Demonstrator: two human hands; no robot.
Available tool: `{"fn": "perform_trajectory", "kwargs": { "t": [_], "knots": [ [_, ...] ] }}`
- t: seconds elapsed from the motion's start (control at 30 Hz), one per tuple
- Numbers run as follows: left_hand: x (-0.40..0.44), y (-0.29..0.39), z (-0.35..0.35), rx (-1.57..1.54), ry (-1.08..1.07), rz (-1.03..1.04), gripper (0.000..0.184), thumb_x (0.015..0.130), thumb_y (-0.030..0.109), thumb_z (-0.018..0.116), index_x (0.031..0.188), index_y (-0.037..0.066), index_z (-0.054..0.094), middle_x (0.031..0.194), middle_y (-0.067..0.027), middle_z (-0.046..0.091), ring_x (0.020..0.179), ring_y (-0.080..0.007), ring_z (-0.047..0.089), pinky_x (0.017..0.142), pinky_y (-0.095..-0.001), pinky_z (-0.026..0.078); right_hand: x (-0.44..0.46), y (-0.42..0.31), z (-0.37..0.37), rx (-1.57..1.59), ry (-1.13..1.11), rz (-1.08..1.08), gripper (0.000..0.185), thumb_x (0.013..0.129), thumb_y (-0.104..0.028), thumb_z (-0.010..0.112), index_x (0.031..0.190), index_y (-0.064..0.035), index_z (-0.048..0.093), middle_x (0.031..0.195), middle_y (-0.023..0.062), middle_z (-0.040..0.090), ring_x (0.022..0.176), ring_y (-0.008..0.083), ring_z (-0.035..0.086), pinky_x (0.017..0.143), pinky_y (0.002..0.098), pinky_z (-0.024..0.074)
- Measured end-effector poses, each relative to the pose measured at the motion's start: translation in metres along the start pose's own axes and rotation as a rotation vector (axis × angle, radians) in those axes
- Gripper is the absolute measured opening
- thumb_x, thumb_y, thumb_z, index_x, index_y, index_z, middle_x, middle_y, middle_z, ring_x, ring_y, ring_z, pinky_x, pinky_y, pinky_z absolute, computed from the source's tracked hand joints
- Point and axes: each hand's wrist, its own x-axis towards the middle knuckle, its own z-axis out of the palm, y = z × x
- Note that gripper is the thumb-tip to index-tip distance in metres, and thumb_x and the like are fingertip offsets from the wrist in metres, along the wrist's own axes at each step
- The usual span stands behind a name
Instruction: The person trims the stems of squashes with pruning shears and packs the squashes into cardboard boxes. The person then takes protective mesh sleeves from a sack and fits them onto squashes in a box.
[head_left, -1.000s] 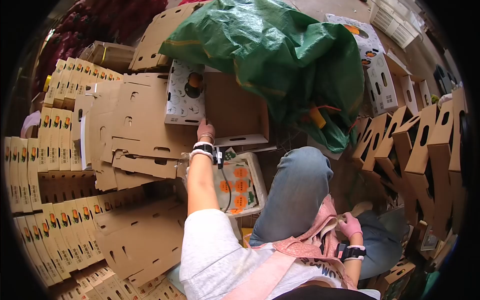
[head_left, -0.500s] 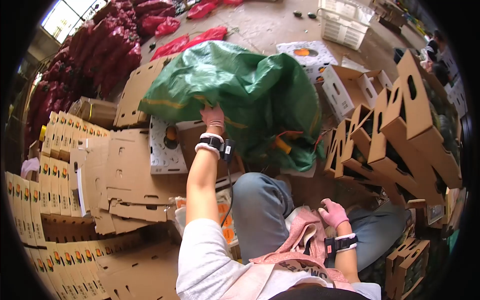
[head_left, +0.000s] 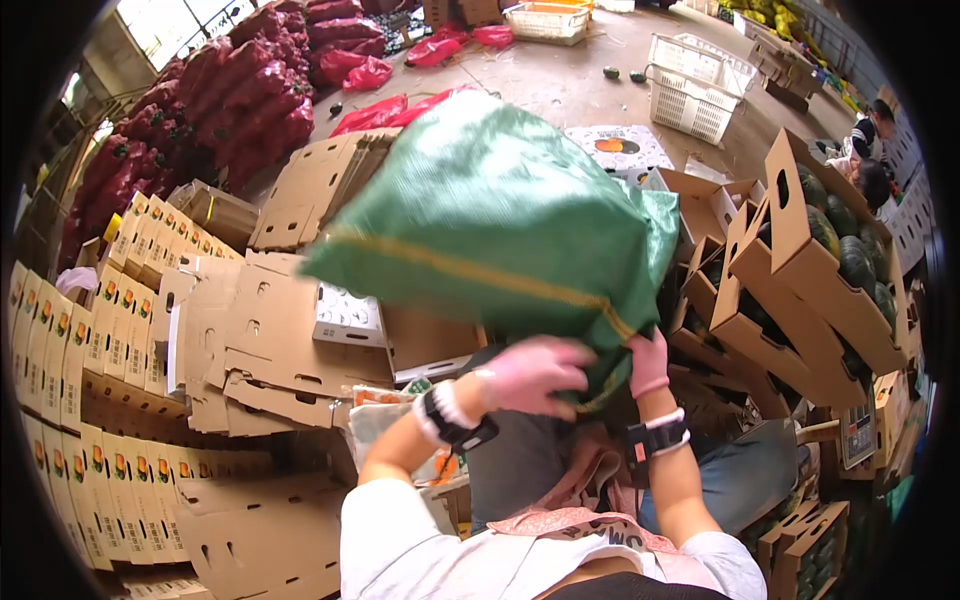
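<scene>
Right grip holds green sack near fruit-printed box

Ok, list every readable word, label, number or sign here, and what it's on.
No text reads in full.
Shirt lettering: dark capitals, partly hidden; no whole word legible.
Cartons at left: characters beneath fruit pictures, too small.
Near white box: printed marks, too small.
Far white box: print by fruit picture, too small.
Green sack: yellow stripe, no text visible.

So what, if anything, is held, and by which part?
The right hand grips the green sack by its near edge; the left hand is too blurred to tell.
</scene>
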Motion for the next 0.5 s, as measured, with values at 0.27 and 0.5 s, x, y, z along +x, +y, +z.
{"fn": "perform_trajectory", "kwargs": {
  "t": [0.27, 0.5],
  "knots": [
    [-0.231, -0.047, -0.016, 0.463, 1.102, -1.559, 0.09, 0.078, 0.058, 0.065, 0.132, -0.008, 0.036, 0.126, -0.027, 0.05, 0.116, -0.036, 0.048, 0.096, -0.043, 0.04, -0.062, 0.106, -0.121, -0.127, 0.397, 0.389, 0.022, 0.078, -0.002, 0.048, 0.091, -0.0036, 0.066, 0.08, 0.0032, 0.062, 0.071, 0.0172, 0.054, 0.065, 0.0302, 0.0429],
    [-0.292, -0.04, 0.064, -1.252, 1.046, -1.527, 0.049, 0.086, 0.054, 0.058, 0.089, 0.006, 0.063, 0.075, -0.006, 0.063, 0.069, -0.014, 0.059, 0.056, -0.0332, 0.05, -0.054, 0.154, -0.133, -0.12, 0.45, 0.476, 0.023, 0.076, -0.001, 0.049, 0.091, -0.002, 0.067, 0.078, 0.0074, 0.062, 0.069, 0.0205, 0.054, 0.067, 0.0349, 0.0449]
  ]
}}
